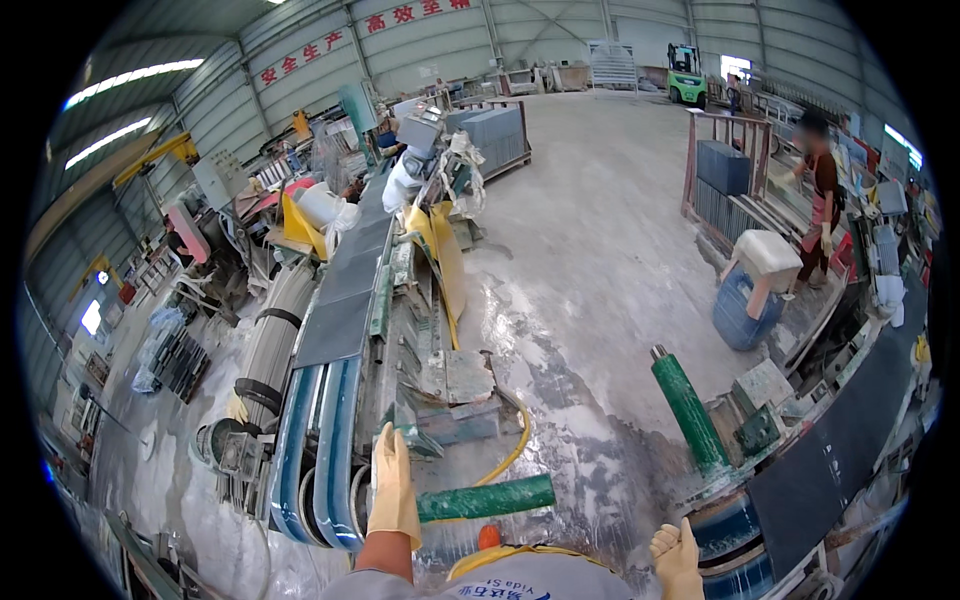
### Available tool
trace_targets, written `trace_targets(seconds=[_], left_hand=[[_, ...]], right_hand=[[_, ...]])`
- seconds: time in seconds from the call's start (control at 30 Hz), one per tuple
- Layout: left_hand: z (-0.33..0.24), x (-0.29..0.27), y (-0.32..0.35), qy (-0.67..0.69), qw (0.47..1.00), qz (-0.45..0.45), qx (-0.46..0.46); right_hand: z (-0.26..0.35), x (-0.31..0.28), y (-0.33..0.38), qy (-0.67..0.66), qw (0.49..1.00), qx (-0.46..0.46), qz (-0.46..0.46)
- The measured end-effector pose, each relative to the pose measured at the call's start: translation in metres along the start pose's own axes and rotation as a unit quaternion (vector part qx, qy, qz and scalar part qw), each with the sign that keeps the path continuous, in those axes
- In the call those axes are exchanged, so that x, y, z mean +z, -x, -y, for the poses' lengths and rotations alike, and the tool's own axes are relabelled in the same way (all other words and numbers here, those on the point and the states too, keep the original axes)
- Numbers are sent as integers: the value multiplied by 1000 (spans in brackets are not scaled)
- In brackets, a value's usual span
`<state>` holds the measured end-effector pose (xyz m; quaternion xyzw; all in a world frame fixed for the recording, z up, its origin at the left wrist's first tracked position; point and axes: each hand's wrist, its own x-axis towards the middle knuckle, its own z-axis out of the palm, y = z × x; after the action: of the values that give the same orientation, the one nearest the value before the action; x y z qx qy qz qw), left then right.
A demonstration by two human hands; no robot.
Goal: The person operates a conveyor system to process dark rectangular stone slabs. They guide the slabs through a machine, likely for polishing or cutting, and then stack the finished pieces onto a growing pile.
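My left hand [396, 492], in a cream rubber glove, is held upright with its fingers stretched out and nothing in it. It is beside the near end of the left conveyor, whose blue belts [337, 440] curve down over rollers. Dark grey stone slabs [335, 325] lie in a row further up that conveyor. At the lower right, my right hand [677, 562], gloved alike, has its fingers curled in and the thumb up; no object shows in it. Close to it are the blue belt end [725, 530] of the right conveyor and a dark slab [835, 470] on that line.
A green roller [485, 498] juts out beside my left hand; another green cylinder [690, 410] stands by the right conveyor. A yellow hose [520, 440] curves over the wet floor. Beyond are a blue drum [745, 308], a person [818, 200], slab racks [725, 170] and a green forklift [686, 75].
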<state>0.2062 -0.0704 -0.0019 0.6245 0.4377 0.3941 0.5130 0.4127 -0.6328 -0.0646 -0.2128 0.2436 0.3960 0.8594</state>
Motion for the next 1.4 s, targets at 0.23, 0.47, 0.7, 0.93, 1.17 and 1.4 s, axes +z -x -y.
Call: trace_targets(seconds=[0.23, 0.47, 0.7, 0.93, 1.17, 1.4], left_hand=[[-9, -84, -69, -221, 961, -65, 152], [24, -123, -145, -315, 912, -62, 253], [57, -128, -183, -369, 895, -11, 249], [37, -125, -178, -397, 893, 20, 212], [37, -126, -177, -417, 883, 16, 217], [41, -126, -173, -410, 882, 1, 233]], right_hand=[[-100, 105, -60, 102, 991, -49, -75], [-182, 193, -109, 308, 943, -107, -68], [-240, 222, -138, 410, 908, -49, -69], [-227, 201, -191, 352, 933, 77, -16], [-227, 206, -237, 538, 836, 54, -97], [-199, 190, -257, 426, 897, 101, -53]])
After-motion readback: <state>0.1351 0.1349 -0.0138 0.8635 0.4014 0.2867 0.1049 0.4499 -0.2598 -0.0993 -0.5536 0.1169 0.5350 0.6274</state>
